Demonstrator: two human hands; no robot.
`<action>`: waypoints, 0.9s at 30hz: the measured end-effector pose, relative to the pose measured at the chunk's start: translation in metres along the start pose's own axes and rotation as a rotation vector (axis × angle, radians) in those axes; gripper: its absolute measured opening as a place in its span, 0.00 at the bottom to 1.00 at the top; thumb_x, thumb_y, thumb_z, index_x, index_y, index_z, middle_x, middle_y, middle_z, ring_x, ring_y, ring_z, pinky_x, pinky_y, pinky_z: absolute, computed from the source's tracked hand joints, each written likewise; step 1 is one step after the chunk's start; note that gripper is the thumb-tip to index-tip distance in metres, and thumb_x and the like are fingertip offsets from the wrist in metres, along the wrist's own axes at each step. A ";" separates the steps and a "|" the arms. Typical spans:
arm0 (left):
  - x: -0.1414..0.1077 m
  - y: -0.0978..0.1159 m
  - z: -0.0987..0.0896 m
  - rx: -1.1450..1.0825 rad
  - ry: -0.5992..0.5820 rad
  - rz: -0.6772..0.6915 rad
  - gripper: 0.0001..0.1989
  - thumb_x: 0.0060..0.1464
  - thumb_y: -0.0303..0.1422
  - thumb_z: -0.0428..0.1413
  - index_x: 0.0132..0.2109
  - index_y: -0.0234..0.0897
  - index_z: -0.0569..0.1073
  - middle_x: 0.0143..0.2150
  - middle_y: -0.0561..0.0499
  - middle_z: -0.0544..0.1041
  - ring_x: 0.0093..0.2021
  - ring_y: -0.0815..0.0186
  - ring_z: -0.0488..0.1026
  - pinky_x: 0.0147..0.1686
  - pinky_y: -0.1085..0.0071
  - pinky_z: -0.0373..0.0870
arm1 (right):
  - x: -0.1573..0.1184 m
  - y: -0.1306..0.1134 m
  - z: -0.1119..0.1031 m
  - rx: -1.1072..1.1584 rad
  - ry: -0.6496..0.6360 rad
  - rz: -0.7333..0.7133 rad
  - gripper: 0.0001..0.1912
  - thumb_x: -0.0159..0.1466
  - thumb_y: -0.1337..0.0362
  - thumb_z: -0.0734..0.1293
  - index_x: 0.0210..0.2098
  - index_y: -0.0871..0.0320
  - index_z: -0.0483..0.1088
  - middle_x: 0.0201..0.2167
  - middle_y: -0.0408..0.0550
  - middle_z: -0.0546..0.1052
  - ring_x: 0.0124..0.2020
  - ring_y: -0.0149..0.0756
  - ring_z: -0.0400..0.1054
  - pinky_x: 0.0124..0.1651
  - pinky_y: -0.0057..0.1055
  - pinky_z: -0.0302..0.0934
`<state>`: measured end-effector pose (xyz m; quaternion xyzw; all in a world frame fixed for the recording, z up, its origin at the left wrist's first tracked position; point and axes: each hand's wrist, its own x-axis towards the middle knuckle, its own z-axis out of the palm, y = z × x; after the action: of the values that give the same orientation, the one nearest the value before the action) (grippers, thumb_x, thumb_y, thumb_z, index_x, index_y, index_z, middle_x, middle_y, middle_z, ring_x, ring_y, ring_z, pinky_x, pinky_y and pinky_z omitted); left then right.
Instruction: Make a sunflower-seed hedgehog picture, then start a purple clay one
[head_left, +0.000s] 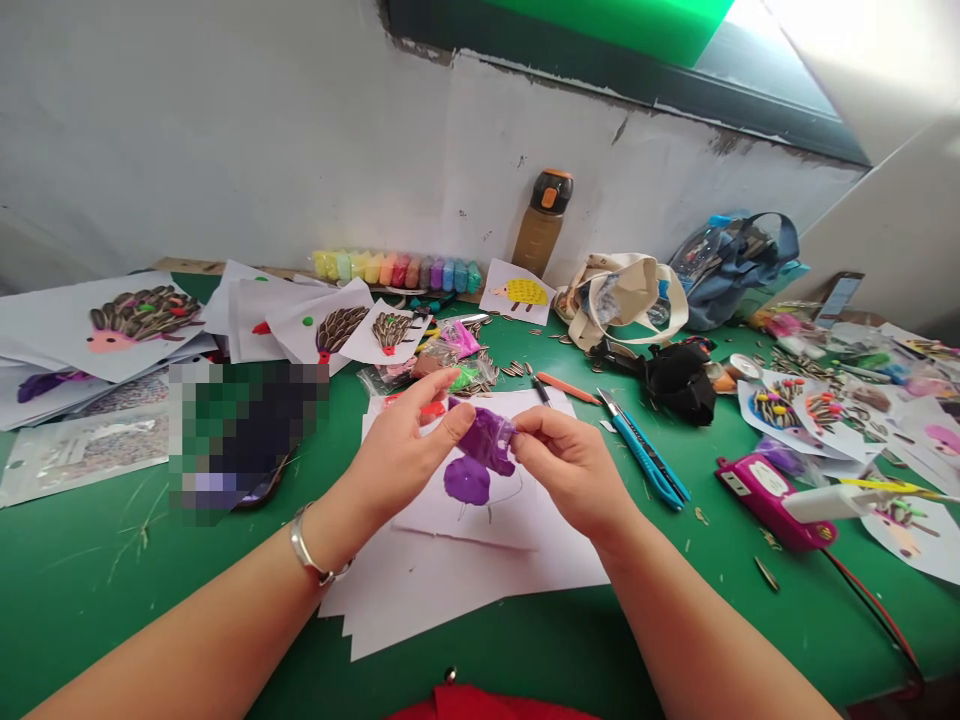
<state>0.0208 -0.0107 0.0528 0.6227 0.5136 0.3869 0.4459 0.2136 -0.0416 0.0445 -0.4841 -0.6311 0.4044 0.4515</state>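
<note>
Between my two hands is a small clear plastic bag of purple modelling clay [486,442], held above the paper. My left hand [409,430] has its thumb and fingers closed on the bag's left side. The fingertips of my right hand [574,462] pinch its right edge. Just below, a flattened purple clay patch [466,481] sits on a white sheet [450,535] with a pencil-drawn outline of a body and legs. More white paper [420,600] lies stacked under that sheet.
A blue utility knife [645,450] and an orange stick [568,388] lie right of the paper. Farther right is a magenta glue gun [776,500]. Hedgehog pictures with seeds [146,320] spread left. Clay packets [397,270], a bottle [541,225] and a cloth bag [622,300] stand along the wall.
</note>
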 end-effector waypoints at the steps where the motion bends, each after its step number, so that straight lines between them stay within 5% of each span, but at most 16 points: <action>1: 0.001 -0.001 0.000 -0.077 -0.037 -0.046 0.31 0.56 0.49 0.58 0.63 0.43 0.66 0.62 0.43 0.69 0.58 0.54 0.69 0.54 0.61 0.68 | 0.000 0.000 -0.001 0.056 -0.030 0.027 0.06 0.63 0.67 0.64 0.31 0.56 0.72 0.28 0.43 0.72 0.31 0.32 0.64 0.35 0.30 0.60; 4: 0.002 0.000 0.001 -0.304 -0.197 -0.209 0.30 0.55 0.50 0.59 0.60 0.39 0.67 0.51 0.42 0.75 0.47 0.56 0.75 0.43 0.60 0.74 | -0.002 0.001 -0.003 0.101 -0.070 0.038 0.05 0.64 0.65 0.65 0.33 0.56 0.73 0.29 0.43 0.73 0.31 0.32 0.64 0.36 0.31 0.60; 7: 0.001 0.004 0.000 -0.429 -0.295 -0.288 0.21 0.54 0.48 0.61 0.44 0.34 0.74 0.39 0.47 0.75 0.38 0.61 0.75 0.35 0.64 0.75 | -0.002 0.001 -0.003 0.030 -0.049 -0.007 0.04 0.64 0.65 0.66 0.33 0.56 0.73 0.30 0.43 0.73 0.32 0.32 0.64 0.37 0.31 0.60; 14: 0.001 0.004 -0.001 -0.481 -0.265 -0.285 0.17 0.50 0.43 0.65 0.33 0.34 0.73 0.31 0.54 0.72 0.30 0.69 0.70 0.32 0.69 0.72 | -0.001 -0.001 0.001 0.040 -0.165 0.107 0.06 0.60 0.66 0.67 0.38 0.56 0.74 0.32 0.44 0.76 0.33 0.33 0.67 0.37 0.31 0.61; 18: 0.000 0.005 -0.001 -0.493 -0.280 -0.272 0.18 0.51 0.46 0.64 0.34 0.34 0.73 0.33 0.52 0.73 0.33 0.66 0.72 0.33 0.67 0.74 | -0.001 0.001 0.003 0.025 -0.178 0.147 0.05 0.61 0.68 0.65 0.30 0.57 0.73 0.27 0.41 0.74 0.30 0.31 0.65 0.32 0.28 0.58; 22: -0.001 0.004 0.000 -0.546 -0.298 -0.341 0.23 0.52 0.53 0.60 0.42 0.37 0.73 0.39 0.48 0.75 0.41 0.59 0.75 0.39 0.59 0.77 | -0.003 0.000 0.005 -0.298 -0.044 -0.089 0.07 0.62 0.70 0.64 0.28 0.57 0.71 0.24 0.41 0.70 0.28 0.30 0.62 0.31 0.28 0.55; 27: -0.003 0.004 0.004 -0.595 -0.329 -0.472 0.22 0.53 0.47 0.62 0.49 0.41 0.71 0.37 0.51 0.74 0.36 0.64 0.75 0.42 0.56 0.78 | -0.007 0.002 0.009 -0.541 -0.051 -0.384 0.08 0.64 0.71 0.62 0.31 0.58 0.70 0.27 0.44 0.69 0.29 0.31 0.61 0.32 0.29 0.55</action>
<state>0.0249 -0.0145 0.0556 0.3852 0.4301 0.3010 0.7590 0.2060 -0.0487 0.0385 -0.4482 -0.8065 0.1418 0.3586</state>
